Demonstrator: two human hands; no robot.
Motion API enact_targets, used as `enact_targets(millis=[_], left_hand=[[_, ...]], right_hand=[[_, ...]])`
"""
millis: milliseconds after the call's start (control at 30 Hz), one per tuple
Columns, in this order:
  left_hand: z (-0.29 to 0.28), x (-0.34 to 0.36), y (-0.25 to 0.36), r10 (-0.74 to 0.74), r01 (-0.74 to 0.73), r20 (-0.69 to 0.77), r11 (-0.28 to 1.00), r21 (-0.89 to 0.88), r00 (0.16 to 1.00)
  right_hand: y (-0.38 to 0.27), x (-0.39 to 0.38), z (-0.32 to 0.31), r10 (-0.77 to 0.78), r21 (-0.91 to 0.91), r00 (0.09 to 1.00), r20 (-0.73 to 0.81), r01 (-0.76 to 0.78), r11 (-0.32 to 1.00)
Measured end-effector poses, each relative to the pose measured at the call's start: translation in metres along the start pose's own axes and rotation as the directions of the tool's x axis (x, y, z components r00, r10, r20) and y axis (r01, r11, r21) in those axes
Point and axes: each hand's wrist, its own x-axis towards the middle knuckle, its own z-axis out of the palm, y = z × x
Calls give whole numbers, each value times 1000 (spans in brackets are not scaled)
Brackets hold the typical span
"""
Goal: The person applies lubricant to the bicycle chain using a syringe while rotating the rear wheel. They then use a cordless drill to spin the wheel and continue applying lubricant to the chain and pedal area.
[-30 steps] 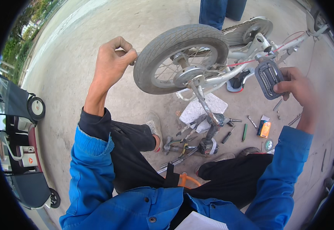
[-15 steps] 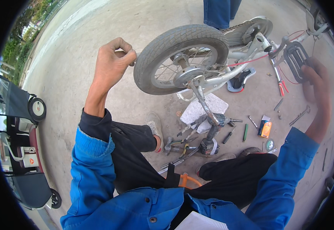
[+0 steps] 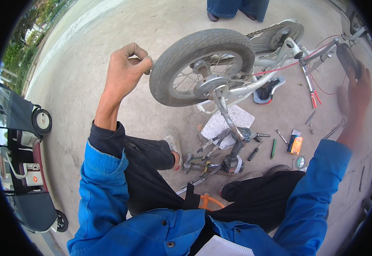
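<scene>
Apparently partway: wheel [image 3: 208, 84] already mounted in the frame [image 3: 242, 89]; pedal [image 3: 346, 56], right of wheel, gripped by right hand [image 3: 359, 85]. Left hand [image 3: 127, 65] pinched closed beside wheel's left edge, contents unclear. Drill [image 3: 237, 150] below wheel, not put away.

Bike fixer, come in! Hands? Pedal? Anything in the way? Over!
Left hand curled beside grey rubber tyre; contact unclear. Right hand, blurred, holding dark grey pedal. Red-handled metal tool on grey concrete ground, apparently clear of both.

- Outdoor bicycle-repair spot on concrete ground [image 3: 83, 89]
- Green trees [image 3: 12, 55] beyond the paving
- Parked vehicle [image 3: 31, 176] at left
- Power drill [image 3: 236, 150] and red-handled tool [image 3: 313, 98] near a bicycle [image 3: 245, 88]
</scene>
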Motion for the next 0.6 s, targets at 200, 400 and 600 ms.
enact_targets(millis=[200, 400, 600], left_hand=[[-5, 1, 0, -83, 83, 76, 997, 3, 994], [-8, -1, -7, -30, 33, 63, 998, -51, 998], [-9, -1, -16, -14, 27, 97, 991, -130, 995]], right_hand=[[8, 0, 18, 74, 7, 996, -41, -73, 997], [9, 0, 21, 77, 23, 996, -54, -76, 997], [5, -1, 20, 116, 44, 993, -35, -115, 992]])
